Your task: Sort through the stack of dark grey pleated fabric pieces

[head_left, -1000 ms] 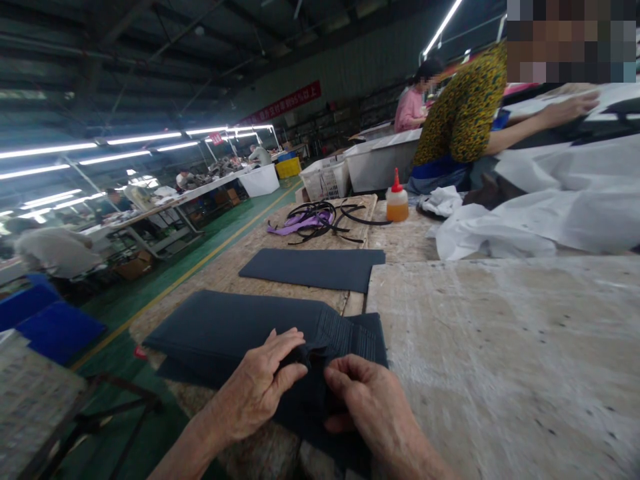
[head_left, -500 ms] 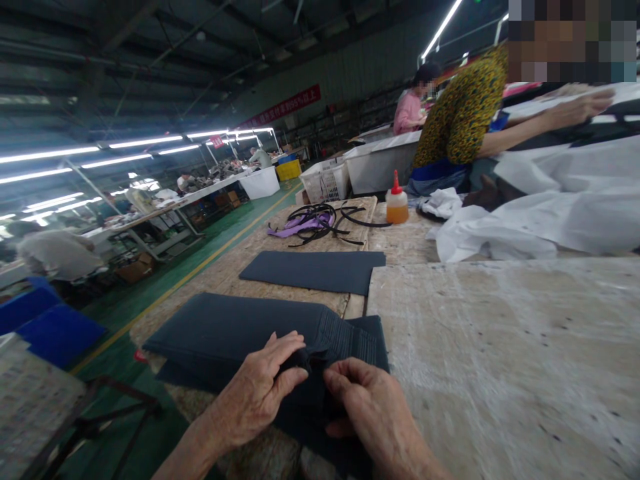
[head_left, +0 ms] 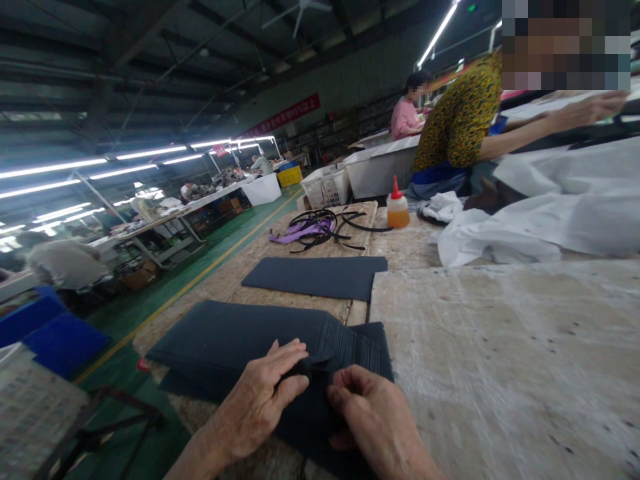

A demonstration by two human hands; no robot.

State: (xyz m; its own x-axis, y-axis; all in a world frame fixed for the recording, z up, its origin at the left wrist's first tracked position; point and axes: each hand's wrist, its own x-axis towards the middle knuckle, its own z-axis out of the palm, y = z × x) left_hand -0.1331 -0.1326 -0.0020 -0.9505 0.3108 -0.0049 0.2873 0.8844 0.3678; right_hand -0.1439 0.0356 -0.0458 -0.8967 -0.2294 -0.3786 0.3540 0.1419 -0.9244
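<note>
Many layers deep in one pile of dark panels point(head_left: 235, 333), set on the near end of a worn wooden workbench point(head_left: 500, 347), stepped edges fanned toward the right. Likely light and pliable, judging by the fold at the near side; matte, so probably not slippery; hardly fragile, though apt to crease or slide out of line. Best taken at the stepped edges, thumb against forefinger, with the rest pressed flat. Around a dark fold, thumb and fingers of the left hand point(head_left: 263, 393) closed; just beside, thumb and fingertips of the right hand point(head_left: 377, 413) pinched together on the same material, number of layers hidden. Bulk of the pile beyond the left hand and out to its left, stepped edges just past the right, more dark material beneath both. Farther out, apart from the pile, one flat panel point(head_left: 317, 277); then black cords point(head_left: 330, 217) tangled with a purple strip point(head_left: 306, 230), near a red-capped bottle point(head_left: 398, 213).
</note>
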